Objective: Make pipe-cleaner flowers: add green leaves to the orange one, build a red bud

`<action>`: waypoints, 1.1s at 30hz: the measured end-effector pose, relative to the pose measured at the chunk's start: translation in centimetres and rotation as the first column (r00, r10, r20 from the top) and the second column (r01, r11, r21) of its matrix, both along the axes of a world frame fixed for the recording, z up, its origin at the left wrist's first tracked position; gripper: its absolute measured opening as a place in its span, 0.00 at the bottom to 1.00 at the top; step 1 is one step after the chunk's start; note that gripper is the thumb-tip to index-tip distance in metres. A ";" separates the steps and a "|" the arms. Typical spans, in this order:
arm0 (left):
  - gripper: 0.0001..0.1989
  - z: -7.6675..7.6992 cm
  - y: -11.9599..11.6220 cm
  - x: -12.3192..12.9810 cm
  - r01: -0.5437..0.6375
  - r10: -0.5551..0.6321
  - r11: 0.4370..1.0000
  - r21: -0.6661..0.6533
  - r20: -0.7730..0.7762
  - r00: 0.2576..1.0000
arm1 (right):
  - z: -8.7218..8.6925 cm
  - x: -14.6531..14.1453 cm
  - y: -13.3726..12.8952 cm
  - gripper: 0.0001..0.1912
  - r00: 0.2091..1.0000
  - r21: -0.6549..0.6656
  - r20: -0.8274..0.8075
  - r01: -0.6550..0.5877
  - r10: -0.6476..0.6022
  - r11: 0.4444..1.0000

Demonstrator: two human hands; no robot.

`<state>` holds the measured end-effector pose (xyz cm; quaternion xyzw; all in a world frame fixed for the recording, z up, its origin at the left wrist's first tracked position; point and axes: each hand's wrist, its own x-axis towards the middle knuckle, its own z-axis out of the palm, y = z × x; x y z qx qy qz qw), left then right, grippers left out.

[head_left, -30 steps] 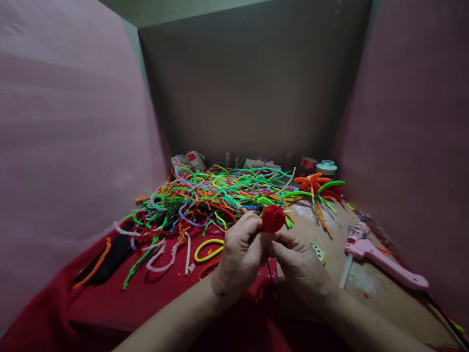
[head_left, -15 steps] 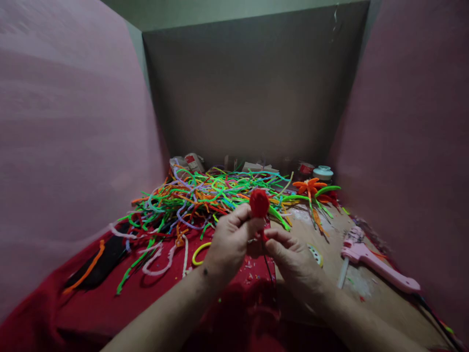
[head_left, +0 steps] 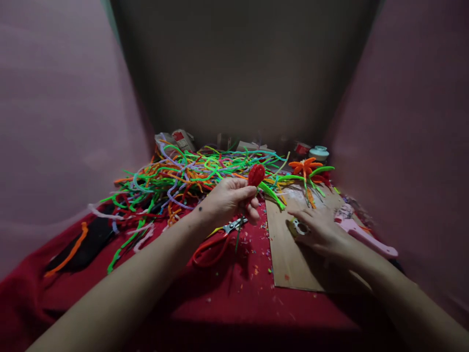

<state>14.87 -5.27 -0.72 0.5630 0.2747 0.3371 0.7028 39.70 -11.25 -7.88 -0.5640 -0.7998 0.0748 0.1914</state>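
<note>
My left hand (head_left: 238, 195) is closed around the base of a red fuzzy flower bud (head_left: 256, 174), its loops bunched upright. A thin dark stem (head_left: 237, 239) hangs below the fingers. Over the wooden board, my right hand (head_left: 320, 230) has its fingers around a small roll of tape (head_left: 301, 226) with a pale, holed core and a yellowish side. Part of the roll is hidden by the hand. Beneath my left hand, red-handled scissors (head_left: 212, 252) lie on the red cloth, the metal part near the stem.
A large heap of coloured pipe cleaners (head_left: 205, 171) covers the back of the red cloth (head_left: 176, 303). On the wooden board (head_left: 289, 266) is an orange pipe-cleaner flower (head_left: 306, 166). A pink glue gun (head_left: 366, 237) lies right, a pale jar (head_left: 318, 153) behind. Walls enclose both sides.
My right hand has left the red bud and moved right to the tape roll. My left hand keeps the bud, now tilted. The view has shifted downward, and the scissors show more fully.
</note>
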 end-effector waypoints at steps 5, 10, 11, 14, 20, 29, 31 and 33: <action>0.08 -2.0 0.2 0.3 0.001 0.008 0.995 -0.097 0.090 0.996 | 2.4 -0.7 -0.5 0.29 0.938 -0.044 -0.345 0.024 -0.038 0.999; 0.11 -2.4 -0.2 0.2 0.029 -0.001 0.992 -0.122 0.231 0.973 | 4.9 -3.2 0.1 0.32 0.685 -0.229 -0.722 -0.108 -0.095 0.967; 0.12 -2.3 -0.3 0.1 0.036 -0.003 0.991 -0.129 0.251 0.968 | 5.1 -3.8 0.3 0.32 0.661 -0.231 -0.745 -0.122 -0.094 0.965; 0.11 -2.4 -0.4 0.0 0.047 -0.003 0.989 -0.139 0.304 0.953 | 5.1 -5.3 1.1 0.32 0.623 -0.191 -0.779 -0.128 -0.071 0.973; 0.07 -2.8 -0.2 -0.2 -0.032 0.091 0.985 -0.171 0.345 0.934 | 4.4 -6.4 1.9 0.29 0.661 -0.144 -0.747 -0.047 -0.077 0.989; 0.07 -2.8 0.0 0.0 -0.067 0.132 0.975 -0.210 0.311 0.941 | 2.9 -6.3 1.9 0.27 0.769 -0.024 -0.639 -0.024 0.003 0.999; 0.07 -2.7 0.1 -0.1 -0.077 0.144 0.971 -0.228 0.294 0.945 | 2.6 -6.2 1.9 0.27 0.793 0.017 -0.609 -0.021 0.026 1.000; 0.07 -2.7 0.1 -0.2 -0.071 0.139 0.968 -0.241 0.278 0.951 | 2.4 -6.1 1.9 0.28 0.829 0.080 -0.556 -0.010 0.053 0.997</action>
